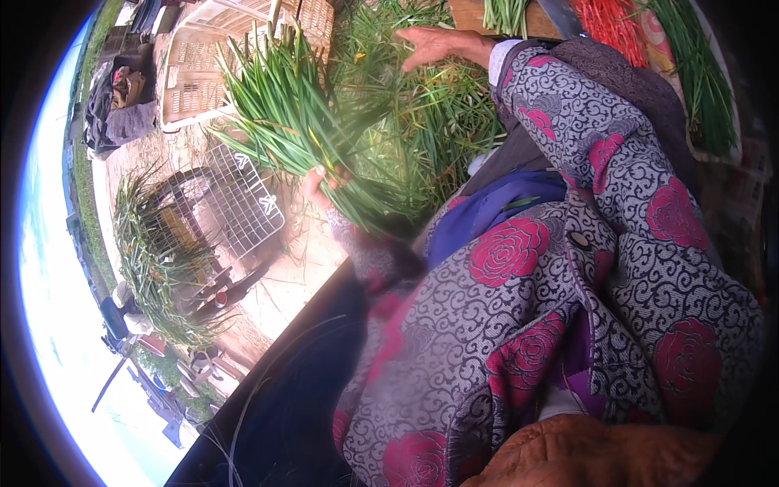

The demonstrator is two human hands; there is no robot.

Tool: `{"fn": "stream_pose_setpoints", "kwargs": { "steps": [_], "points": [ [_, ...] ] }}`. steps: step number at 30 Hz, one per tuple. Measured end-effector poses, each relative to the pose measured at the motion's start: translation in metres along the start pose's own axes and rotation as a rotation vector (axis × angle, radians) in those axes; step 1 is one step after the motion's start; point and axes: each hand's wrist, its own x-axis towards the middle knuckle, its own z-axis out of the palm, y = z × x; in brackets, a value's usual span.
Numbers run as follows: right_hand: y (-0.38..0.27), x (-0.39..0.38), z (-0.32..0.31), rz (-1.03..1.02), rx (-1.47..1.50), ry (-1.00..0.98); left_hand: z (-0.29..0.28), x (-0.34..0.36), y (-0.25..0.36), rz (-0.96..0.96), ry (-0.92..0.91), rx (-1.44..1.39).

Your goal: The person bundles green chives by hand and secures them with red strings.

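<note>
My left hand (323,187) is closed around a thick bunch of garlic chives (284,105), whose long flat green leaves fan up and to the left. The lower leaves trail to the right past my wrist. Over a loose heap of chives and trimmings (442,122) my right hand (438,46) reaches out with thumb and fingers apart, nothing in it. Pale cut stems (505,16) lie on a brown wooden board (466,18) just beyond that hand.
A beige plastic crate (188,91) stands at the far left. Nearer are a white wire rack (247,207) and a heap of limp leaves (158,260). At the far right lie red strips (608,28) and more green chives (706,73). Dark clothing (122,122) sits by the crate.
</note>
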Motion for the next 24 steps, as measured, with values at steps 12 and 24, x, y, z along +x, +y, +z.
{"fn": "stream_pose_setpoints", "kwargs": {
  "steps": [12,24],
  "points": [
    [0.002,0.054,0.058,-0.087,1.0,0.053,0.038,-0.016,0.007,-0.074,0.195,0.166],
    [0.051,0.041,0.023,-0.013,-0.312,0.241,0.03,-0.036,0.023,0.02,0.254,0.222]
  ]
}}
